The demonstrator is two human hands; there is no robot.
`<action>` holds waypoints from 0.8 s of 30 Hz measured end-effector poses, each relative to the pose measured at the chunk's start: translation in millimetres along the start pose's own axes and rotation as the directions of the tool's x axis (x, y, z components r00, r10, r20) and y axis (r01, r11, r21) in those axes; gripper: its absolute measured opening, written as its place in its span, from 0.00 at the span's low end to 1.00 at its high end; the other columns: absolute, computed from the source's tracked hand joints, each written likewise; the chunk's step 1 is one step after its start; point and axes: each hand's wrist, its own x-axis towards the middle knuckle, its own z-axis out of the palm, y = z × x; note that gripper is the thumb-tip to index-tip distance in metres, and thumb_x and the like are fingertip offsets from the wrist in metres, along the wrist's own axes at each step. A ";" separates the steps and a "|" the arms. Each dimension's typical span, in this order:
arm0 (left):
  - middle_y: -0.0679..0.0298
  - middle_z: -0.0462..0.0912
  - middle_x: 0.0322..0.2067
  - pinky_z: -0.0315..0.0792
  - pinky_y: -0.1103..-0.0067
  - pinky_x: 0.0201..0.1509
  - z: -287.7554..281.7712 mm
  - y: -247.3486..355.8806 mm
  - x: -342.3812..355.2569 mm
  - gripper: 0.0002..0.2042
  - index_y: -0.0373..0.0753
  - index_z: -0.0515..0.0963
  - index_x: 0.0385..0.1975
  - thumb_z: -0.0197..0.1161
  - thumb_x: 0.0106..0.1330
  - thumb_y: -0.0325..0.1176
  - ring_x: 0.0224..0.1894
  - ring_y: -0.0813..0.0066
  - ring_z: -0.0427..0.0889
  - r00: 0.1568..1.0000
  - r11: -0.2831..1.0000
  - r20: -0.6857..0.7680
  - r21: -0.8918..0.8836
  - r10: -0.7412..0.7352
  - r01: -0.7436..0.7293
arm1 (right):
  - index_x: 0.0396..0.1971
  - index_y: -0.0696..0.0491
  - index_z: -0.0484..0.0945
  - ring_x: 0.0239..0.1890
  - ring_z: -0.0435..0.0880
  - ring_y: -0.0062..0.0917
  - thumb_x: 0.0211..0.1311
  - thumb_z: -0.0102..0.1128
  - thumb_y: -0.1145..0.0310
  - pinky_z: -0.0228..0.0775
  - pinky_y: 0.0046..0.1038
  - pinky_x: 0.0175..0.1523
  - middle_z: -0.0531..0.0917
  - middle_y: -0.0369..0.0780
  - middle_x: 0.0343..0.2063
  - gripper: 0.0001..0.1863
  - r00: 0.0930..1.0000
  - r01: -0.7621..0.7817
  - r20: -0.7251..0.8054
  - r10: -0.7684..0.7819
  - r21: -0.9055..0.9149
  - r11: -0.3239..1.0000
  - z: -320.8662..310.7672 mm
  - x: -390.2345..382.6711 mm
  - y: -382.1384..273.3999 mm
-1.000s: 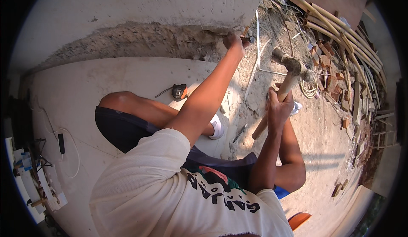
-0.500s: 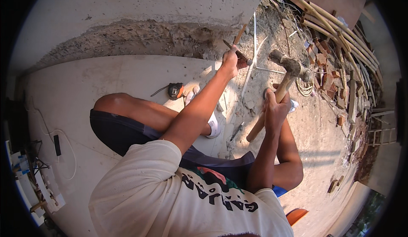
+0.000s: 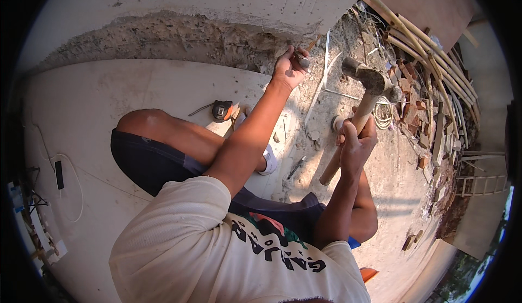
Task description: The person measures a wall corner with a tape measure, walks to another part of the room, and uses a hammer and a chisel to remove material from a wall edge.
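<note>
My left hand point(image 3: 289, 70) is wrapped round a metal chisel, whose blunt round end point(image 3: 303, 62) points toward me. The rest of the chisel is mostly hidden by the fingers and lies close to the broken strip point(image 3: 179, 36) at the foot of the pale wall. In my right hand point(image 3: 356, 146) is a hammer, gripped partway along its wooden handle point(image 3: 331, 167). The worn steel hammer head point(image 3: 372, 79) is raised to the right of the chisel, apart from it. A thin wooden stick point(image 3: 313, 42) shows just beyond my left hand.
An orange-and-black tape measure point(image 3: 222, 110) lies beside my left leg. A dark pen-like thing point(image 3: 296, 167) rests between my legs. White strips point(image 3: 317, 96) and coiled cable point(image 3: 384, 115) lie on the dusty ground. Bamboo poles point(image 3: 424, 42) and broken bricks point(image 3: 418, 107) are heaped at right.
My left hand has moved up toward the wall and turned, so the chisel's blunt end now faces me. The hammer stays raised, shifted slightly right. The whole view has shifted a little.
</note>
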 end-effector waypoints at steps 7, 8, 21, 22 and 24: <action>0.52 0.79 0.32 0.81 0.67 0.40 0.8 -5.6 2.6 0.13 0.31 0.70 0.38 0.47 0.73 0.36 0.34 0.58 0.81 0.998 0.998 0.064 -0.050 0.029 -0.026 | 0.59 0.66 0.56 0.19 0.70 0.17 0.65 0.53 0.69 0.68 0.20 0.26 0.74 0.42 0.24 0.28 0.843 0.537 -0.105 -0.527 0.205 0.818 9.7 -1.7 -78.0; 0.52 0.79 0.32 0.81 0.67 0.40 2.1 -6.2 3.0 0.13 0.30 0.70 0.38 0.46 0.73 0.36 0.34 0.57 0.81 0.998 0.998 0.050 -0.048 0.038 -0.036 | 0.60 0.65 0.52 0.19 0.70 0.19 0.67 0.52 0.64 0.70 0.22 0.24 0.74 0.42 0.24 0.30 0.773 0.634 -0.146 -0.617 0.218 0.742 14.9 1.2 -82.5; 0.51 0.79 0.30 0.82 0.68 0.42 3.3 4.4 13.3 0.08 0.32 0.72 0.34 0.51 0.71 0.31 0.36 0.58 0.82 0.997 0.988 0.022 -0.139 0.070 -0.066 | 0.41 0.58 0.71 0.22 0.75 0.27 0.65 0.59 0.61 0.68 0.29 0.30 0.76 0.42 0.21 0.16 0.968 0.249 0.147 -0.204 -0.436 0.865 19.4 17.4 24.8; 0.51 0.80 0.31 0.82 0.68 0.42 6.2 5.1 14.5 0.09 0.31 0.71 0.35 0.51 0.71 0.31 0.37 0.57 0.82 0.996 0.990 0.056 -0.124 0.069 -0.061 | 0.42 0.59 0.70 0.21 0.74 0.24 0.65 0.59 0.60 0.67 0.27 0.28 0.75 0.40 0.21 0.17 0.958 0.285 0.131 -0.255 -0.341 0.896 14.2 17.7 11.5; 0.50 0.80 0.31 0.82 0.67 0.42 3.8 0.7 15.7 0.09 0.30 0.71 0.35 0.50 0.72 0.32 0.38 0.56 0.82 0.992 0.994 0.112 -0.096 0.053 -0.043 | 0.44 0.59 0.68 0.18 0.69 0.18 0.67 0.56 0.56 0.63 0.20 0.23 0.73 0.37 0.21 0.20 0.877 0.474 0.073 -0.474 0.019 0.880 18.3 13.8 -40.5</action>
